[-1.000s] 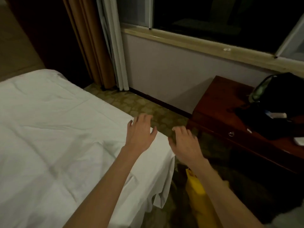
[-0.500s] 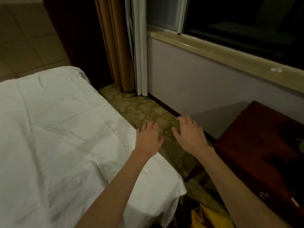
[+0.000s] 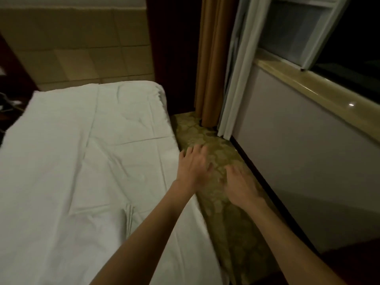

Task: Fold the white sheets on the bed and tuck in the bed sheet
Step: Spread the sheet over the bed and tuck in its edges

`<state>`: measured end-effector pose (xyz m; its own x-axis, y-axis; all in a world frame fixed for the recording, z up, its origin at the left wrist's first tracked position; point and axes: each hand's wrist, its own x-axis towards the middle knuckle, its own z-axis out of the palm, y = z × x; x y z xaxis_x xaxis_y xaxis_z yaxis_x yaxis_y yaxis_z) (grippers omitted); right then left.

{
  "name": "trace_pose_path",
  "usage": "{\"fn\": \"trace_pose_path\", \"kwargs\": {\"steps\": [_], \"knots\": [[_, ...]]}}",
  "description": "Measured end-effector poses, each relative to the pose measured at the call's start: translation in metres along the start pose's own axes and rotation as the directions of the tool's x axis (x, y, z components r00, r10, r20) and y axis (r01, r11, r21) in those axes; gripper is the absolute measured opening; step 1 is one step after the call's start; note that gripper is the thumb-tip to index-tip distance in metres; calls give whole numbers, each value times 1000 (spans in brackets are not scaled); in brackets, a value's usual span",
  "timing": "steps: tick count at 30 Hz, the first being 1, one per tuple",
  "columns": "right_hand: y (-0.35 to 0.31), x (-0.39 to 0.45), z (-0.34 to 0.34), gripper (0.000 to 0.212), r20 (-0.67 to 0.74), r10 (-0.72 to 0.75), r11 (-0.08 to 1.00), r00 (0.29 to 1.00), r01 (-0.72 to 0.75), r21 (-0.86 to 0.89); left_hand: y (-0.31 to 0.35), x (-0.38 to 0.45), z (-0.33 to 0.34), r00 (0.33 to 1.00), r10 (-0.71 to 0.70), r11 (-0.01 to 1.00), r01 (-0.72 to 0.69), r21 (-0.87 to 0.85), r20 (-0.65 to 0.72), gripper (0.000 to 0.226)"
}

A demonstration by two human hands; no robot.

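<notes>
Both bare arms reach forward, left hand (image 3: 193,167) and right hand (image 3: 240,186) with fingers spread loose, holding nothing, over the patterned green carpet (image 3: 232,223). The creased white bed sheet (image 3: 82,161) covers the mattress just left, brown curtain (image 3: 211,64) beyond.

Two bare forearms enter from the lower edge, each ending in a bare hand: the left hand (image 3: 193,167) and the right hand (image 3: 241,187). No sleeve covers either forearm within view (fine detail of the fingers is softened by blur and dim lighting).
</notes>
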<state>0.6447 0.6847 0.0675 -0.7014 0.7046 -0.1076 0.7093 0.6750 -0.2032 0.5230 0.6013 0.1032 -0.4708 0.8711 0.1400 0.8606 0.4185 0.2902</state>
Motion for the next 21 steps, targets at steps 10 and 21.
{"fn": "trace_pose_path", "kwargs": {"steps": [10, 21], "knots": [[-15, 118, -36, 46, 18, -276, 961, 961, 276, 30, -2, 48, 9, 952, -305, 951, 306, 44, -26, 44], [-88, 167, -48, 44, -88, -489, 870, 868, 492, 15, -66, 35, -4, 875, -481, 863, 483, 151, -54, 49]]}}
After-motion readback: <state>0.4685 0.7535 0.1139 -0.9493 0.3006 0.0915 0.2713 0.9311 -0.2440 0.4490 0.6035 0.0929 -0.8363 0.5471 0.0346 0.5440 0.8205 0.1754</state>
